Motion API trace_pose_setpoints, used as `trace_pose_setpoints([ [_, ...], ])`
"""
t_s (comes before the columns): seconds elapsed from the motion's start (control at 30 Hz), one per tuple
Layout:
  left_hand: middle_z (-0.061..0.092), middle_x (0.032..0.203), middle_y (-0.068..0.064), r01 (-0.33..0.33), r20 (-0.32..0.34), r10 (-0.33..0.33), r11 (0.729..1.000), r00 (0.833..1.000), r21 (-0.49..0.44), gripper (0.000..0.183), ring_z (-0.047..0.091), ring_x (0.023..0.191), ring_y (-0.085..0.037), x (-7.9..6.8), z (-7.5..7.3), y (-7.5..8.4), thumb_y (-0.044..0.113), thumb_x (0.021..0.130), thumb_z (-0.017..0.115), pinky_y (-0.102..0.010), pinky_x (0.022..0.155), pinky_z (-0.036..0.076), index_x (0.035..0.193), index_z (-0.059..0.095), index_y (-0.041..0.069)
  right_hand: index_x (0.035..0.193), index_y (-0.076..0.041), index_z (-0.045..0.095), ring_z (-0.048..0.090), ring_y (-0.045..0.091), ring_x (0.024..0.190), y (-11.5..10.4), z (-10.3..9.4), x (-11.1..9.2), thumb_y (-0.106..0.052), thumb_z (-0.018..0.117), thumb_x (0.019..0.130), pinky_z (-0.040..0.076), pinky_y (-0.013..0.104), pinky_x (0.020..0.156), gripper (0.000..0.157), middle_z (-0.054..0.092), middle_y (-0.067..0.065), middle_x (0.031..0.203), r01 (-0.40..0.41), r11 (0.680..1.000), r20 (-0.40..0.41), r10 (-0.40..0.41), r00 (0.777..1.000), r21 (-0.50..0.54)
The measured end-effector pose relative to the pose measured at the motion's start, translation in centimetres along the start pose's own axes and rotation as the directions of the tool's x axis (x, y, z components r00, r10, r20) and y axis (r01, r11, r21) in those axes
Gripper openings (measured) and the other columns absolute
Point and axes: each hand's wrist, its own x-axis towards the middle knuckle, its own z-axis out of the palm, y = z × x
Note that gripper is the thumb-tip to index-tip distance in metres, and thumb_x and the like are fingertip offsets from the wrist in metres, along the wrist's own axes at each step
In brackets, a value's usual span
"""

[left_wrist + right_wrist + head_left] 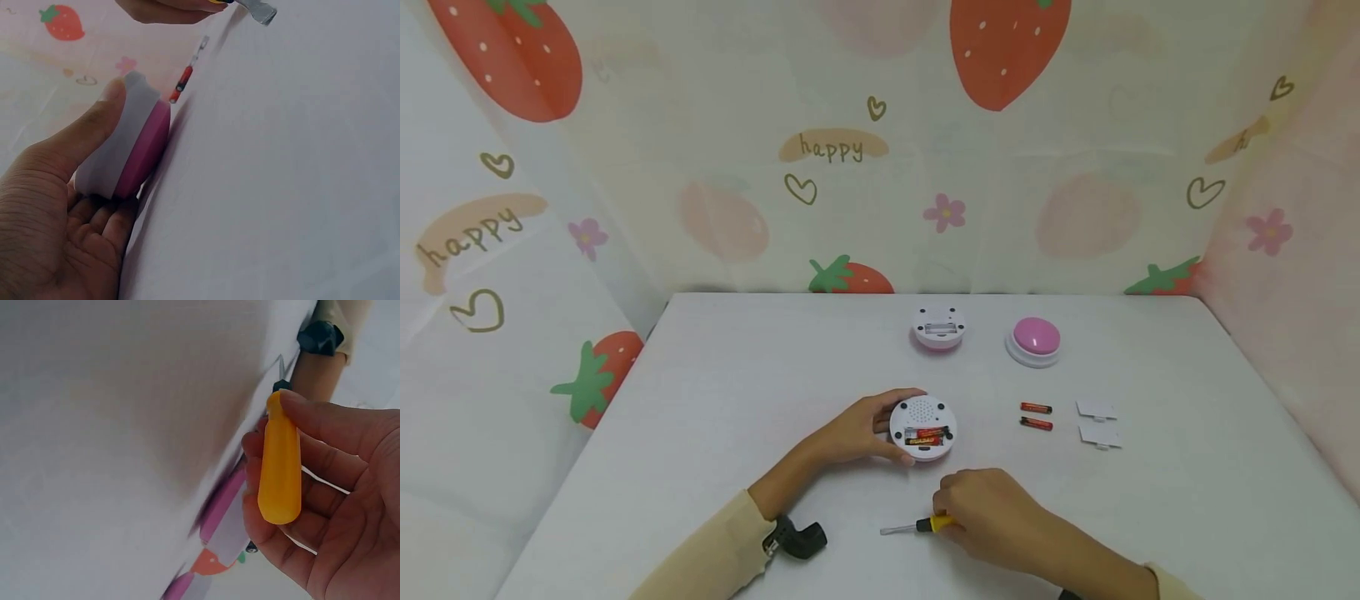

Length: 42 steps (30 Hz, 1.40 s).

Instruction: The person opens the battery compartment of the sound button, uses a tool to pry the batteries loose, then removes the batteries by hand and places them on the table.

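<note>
My left hand [857, 432] grips a round push button [919, 410] by its edge, thumb on the near side and fingers round the far side. The button lies face down, white base up, its pink cap [145, 153] against the white table in the left wrist view. Two red batteries [927, 437] sit in its uncovered compartment. Nearer the front, my right hand [996, 512] holds a screwdriver by its yellow handle [280, 469]. The flat metal tip [895, 530] points left, apart from the button.
Further back, another upturned button [938, 321] shows its uncovered battery compartment. Beside it a pink-capped button [1036, 337] stands upright. Two loose red batteries [1036, 408] lie right of the held button, with two white covers [1099, 435] beyond them. A strawberry-print curtain [850, 225] encloses the table.
</note>
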Motion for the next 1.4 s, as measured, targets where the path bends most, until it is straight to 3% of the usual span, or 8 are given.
trace_pose_setpoints([
  [0.43,0.050,0.150,0.003,0.034,-0.013,-0.034,0.999,0.999,0.008,0.090,0.052,0.134,-0.014,-0.3,0.1,0.3,0.012,0.077,0.090,-0.025,0.109,0.044,0.153,0.044,0.025,0.090,-0.017,0.079,0.051,0.003,0.067,0.0,0.7,0.4,-0.021,0.087,0.081,0.053,0.022,0.066,0.012,0.065,-0.011,0.079,-0.039,0.999,0.062,0.040,0.997,-0.012],
  [0.87,0.049,0.151,0.003,0.026,-0.016,-0.026,0.999,1.000,0.019,0.091,0.050,0.135,-0.013,-0.3,0.0,0.3,0.013,0.076,0.091,-0.025,0.110,0.043,0.153,0.044,0.023,0.089,-0.019,0.078,0.051,0.003,0.066,0.2,0.7,0.4,-0.023,0.088,0.080,0.052,0.022,0.063,0.014,0.064,-0.011,0.077,-0.017,0.998,0.036,0.019,0.999,-0.058],
  [0.97,0.049,0.151,0.003,0.032,-0.016,-0.032,0.999,0.999,0.012,0.091,0.050,0.135,-0.013,-0.3,0.1,0.3,0.011,0.076,0.091,-0.024,0.109,0.043,0.153,0.044,0.023,0.088,-0.019,0.078,0.050,0.003,0.066,0.5,0.3,0.4,-0.024,0.087,0.081,0.049,0.021,0.061,0.013,0.065,-0.012,0.077,-0.009,0.998,-0.004,0.009,1.000,-0.057],
  [1.13,0.048,0.152,0.001,0.027,-0.015,-0.027,1.000,1.000,-0.006,0.091,0.051,0.134,-0.014,-0.2,0.2,0.2,0.008,0.076,0.090,-0.025,0.108,0.045,0.153,0.044,0.022,0.096,-0.019,0.079,0.054,0.004,0.070,0.9,-1.2,0.5,-0.028,0.084,0.084,0.052,0.022,0.064,0.016,0.067,-0.012,0.080,-0.087,0.996,-0.098,0.085,0.992,-0.012],
  [1.4,0.049,0.151,0.000,0.017,-0.004,-0.018,1.000,1.000,-0.017,0.092,0.051,0.134,-0.015,-0.1,0.1,0.1,0.007,0.076,0.090,-0.026,0.107,0.047,0.154,0.043,0.021,0.105,-0.017,0.080,0.066,0.010,0.083,2.6,-2.3,1.4,-0.020,0.087,0.081,0.059,0.027,0.076,0.025,0.071,-0.008,0.091,-0.173,0.985,-0.314,0.161,0.936,-0.009],
])
